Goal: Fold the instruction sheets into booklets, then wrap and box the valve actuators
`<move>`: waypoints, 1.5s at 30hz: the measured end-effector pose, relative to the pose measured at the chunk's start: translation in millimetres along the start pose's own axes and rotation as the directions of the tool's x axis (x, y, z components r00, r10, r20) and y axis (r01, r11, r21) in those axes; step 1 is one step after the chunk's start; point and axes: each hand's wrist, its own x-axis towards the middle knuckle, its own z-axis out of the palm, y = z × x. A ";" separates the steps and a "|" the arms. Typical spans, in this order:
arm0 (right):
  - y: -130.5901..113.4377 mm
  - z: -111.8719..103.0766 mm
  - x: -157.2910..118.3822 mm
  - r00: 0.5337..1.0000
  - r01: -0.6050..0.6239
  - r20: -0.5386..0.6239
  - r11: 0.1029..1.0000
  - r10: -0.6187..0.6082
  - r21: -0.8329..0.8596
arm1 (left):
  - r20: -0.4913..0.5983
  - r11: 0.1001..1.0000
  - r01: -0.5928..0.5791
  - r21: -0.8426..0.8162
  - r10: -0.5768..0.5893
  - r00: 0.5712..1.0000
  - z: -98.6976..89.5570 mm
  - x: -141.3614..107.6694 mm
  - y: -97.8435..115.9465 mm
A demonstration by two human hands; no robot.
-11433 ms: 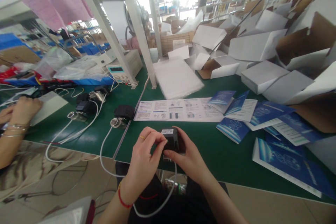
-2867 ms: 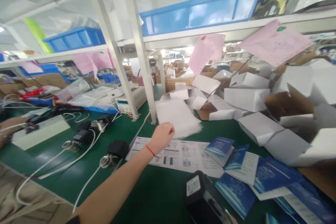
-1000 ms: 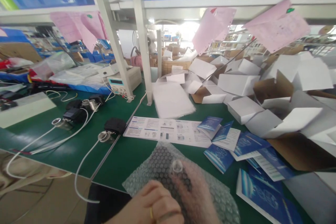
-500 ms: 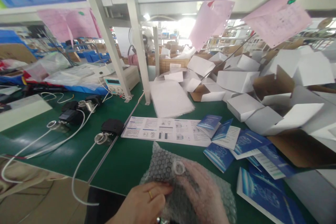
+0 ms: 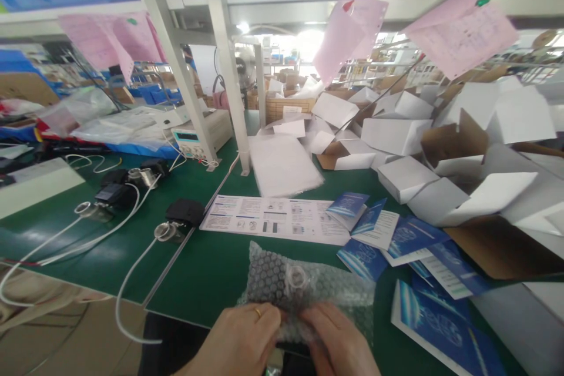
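Note:
A clear bubble wrap bag (image 5: 348,288) lies on the green table close in front of me. Through its plastic I make out a dark block and a round, pale ring-shaped end (image 5: 296,277); the rest of that item is blurred by the bubbles. My left hand (image 5: 247,335) pinches the bag's near edge, its fingers curled, with a gold ring on one finger. Beside it, my right hand (image 5: 337,335) has its fingers bent down onto the same near edge. Both fingertips are partly hidden by the hands and the plastic.
A printed instruction sheet (image 5: 273,220) and blue booklets (image 5: 405,238) lie beyond the bag. White cartons (image 5: 396,135) pile up at right. Black motor valves with metal fittings (image 5: 183,214) and white cables stand left. A metal post (image 5: 224,64) rises behind, near a stack of plastic bags (image 5: 284,164).
My right hand, seen before through the plastic inside the bag, is now out at its near edge. The bag lies flatter, and my left hand stays on its near edge.

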 end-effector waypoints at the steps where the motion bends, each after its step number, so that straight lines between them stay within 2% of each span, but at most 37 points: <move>1: 3.8 0.0 5.5 0.997 -0.075 0.033 0.994 0.073 0.078 | 0.029 0.999 0.015 -0.039 -0.014 0.999 -6.0 0.0 -0.4; 3: 5.8 -7.2 15.7 0.960 -0.270 0.138 0.933 0.242 0.239 | 0.062 0.993 0.066 -0.100 -0.060 0.996 -22.8 -0.1 -2.6; 5: 1.7 -18.8 25.3 0.895 -0.430 0.288 0.827 0.340 0.362 | 0.019 0.991 0.102 -0.092 -0.100 0.995 -42.2 -0.1 -6.8; 8: -7.2 -31.7 36.8 0.835 -0.542 0.394 0.695 0.383 0.472 | -0.206 0.997 0.066 0.046 -0.055 0.977 -63.5 -0.5 -14.8; 10: -11.1 -33.1 41.1 0.821 -0.568 0.407 0.648 0.400 0.507 | -0.351 0.988 0.016 0.151 0.038 0.936 -66.3 0.1 -18.2; 11: -12.5 -31.9 42.2 0.817 -0.575 0.403 0.630 0.412 0.522 | -0.388 0.982 -0.010 0.190 0.084 0.918 -64.2 1.3 -19.1; 12: -13.5 -29.7 42.6 0.813 -0.581 0.405 0.613 0.418 0.535 | -0.385 0.976 -0.038 0.215 0.121 0.915 -60.3 3.5 -19.4; 14: -15.0 -24.1 42.1 0.814 -0.580 0.414 0.599 0.407 0.552 | -0.275 0.973 -0.071 0.220 0.132 0.952 -49.5 11.4 -19.4; 16: -15.0 -19.8 40.5 0.827 -0.560 0.417 0.627 0.378 0.541 | -0.097 0.987 -0.024 0.159 0.040 0.994 -39.0 23.0 -19.3; 18: -12.6 -20.0 38.4 0.845 -0.525 0.394 0.694 0.360 0.492 | 0.046 0.994 0.091 0.052 -0.093 0.995 -32.1 35.3 -19.2; 20: -8.6 -26.2 35.8 0.886 -0.457 0.278 0.794 0.370 0.401 | 0.108 0.981 0.190 -0.048 -0.184 0.977 -29.2 44.3 -18.9; 21: -7.0 -31.0 34.2 0.920 -0.392 0.143 0.855 0.365 0.341 | 0.106 0.972 0.220 -0.083 -0.211 0.972 -28.7 46.9 -18.8; 22: -6.3 -36.3 32.3 0.944 -0.307 -0.043 0.916 0.328 0.257 | 0.091 0.964 0.240 -0.112 -0.231 0.969 -28.7 48.3 -18.9; 23: -6.8 -41.3 30.1 0.933 -0.221 -0.258 0.965 0.251 0.142 | 0.072 0.956 0.255 -0.145 -0.247 0.966 -28.7 48.8 -19.3; 24: -8.9 -45.2 27.7 0.879 -0.149 -0.457 0.989 0.134 0.003 | 0.049 0.946 0.267 -0.186 -0.263 0.964 -28.7 48.7 -20.0; 25: -12.2 -47.3 25.4 0.804 -0.096 -0.595 0.986 -0.003 -0.135 | 0.027 0.931 0.280 -0.235 -0.282 0.959 -28.5 48.5 -21.0; 26: -16.4 -47.5 23.4 0.744 -0.051 -0.655 0.965 -0.135 -0.257 | 0.003 0.910 0.297 -0.289 -0.310 0.951 -28.0 48.3 -21.9; 27: -20.7 -45.6 22.1 0.712 0.000 -0.656 0.934 -0.250 -0.357 | -0.021 0.883 0.320 -0.344 -0.347 0.937 -27.2 48.3 -22.7; 28: -24.4 -42.2 21.8 0.711 0.065 -0.614 0.902 -0.342 -0.426 | -0.041 0.849 0.345 -0.400 -0.392 0.919 -26.1 48.5 -23.0; 29: -26.7 -37.8 22.6 0.734 0.144 -0.541 0.872 -0.411 -0.467 | -0.047 0.809 0.369 -0.457 -0.437 0.898 -24.5 48.9 -22.7; 31: -25.0 -28.5 26.5 0.811 0.247 -0.387 0.856 -0.439 -0.455 | 0.007 0.699 0.414 -0.583 -0.505 0.863 -20.6 48.8 -19.7; 33: -16.4 -20.9 30.5 0.896 0.219 -0.310 0.923 -0.319 -0.315 | 0.110 0.551 0.452 -0.702 -0.543 0.833 -16.4 46.9 -13.8; 35: -7.4 -13.9 31.3 0.954 0.107 -0.279 0.994 -0.110 -0.023 | 0.165 0.411 0.466 -0.783 -0.585 0.794 -12.8 44.2 -5.7; 36: -5.3 -10.0 30.7 0.965 0.036 -0.262 0.985 0.010 0.170 | 0.158 0.365 0.454 -0.813 -0.612 0.775 -11.2 43.4 -1.2; 37: -5.8 -5.7 29.8 0.965 -0.024 -0.235 0.928 0.120 0.373 | 0.134 0.343 0.432 -0.834 -0.634 0.762 -9.6 43.3 3.5; 38: -8.7 -1.2 29.2 0.954 -0.071 -0.202 0.820 0.222 0.568 | 0.101 0.341 0.403 -0.850 -0.645 0.758 -7.8 44.2 8.3; 40: -19.3 7.2 29.6 0.918 -0.099 -0.118 0.506 0.379 0.857 | 0.036 0.372 0.343 -0.862 -0.630 0.775 -3.2 49.1 18.1; 42: -28.9 11.0 30.8 0.883 -0.110 -0.001 0.208 0.469 0.972 | -0.025 0.450 0.286 -0.846 -0.570 0.821 2.2 57.4 27.6; 43: -30.5 10.1 30.4 0.858 -0.132 0.055 0.116 0.511 0.984 | -0.067 0.512 0.242 -0.824 -0.513 0.856 4.3 62.6 32.0; 44: -29.4 7.2 28.6 0.820 -0.176 0.104 0.075 0.562 0.982 | -0.114 0.585 0.186 -0.789 -0.437 0.892 5.3 68.6 35.7; 45: -25.4 2.5 25.1 0.774 -0.230 0.137 0.072 0.619 0.970 | -0.158 0.665 0.120 -0.738 -0.342 0.926 5.0 75.6 38.5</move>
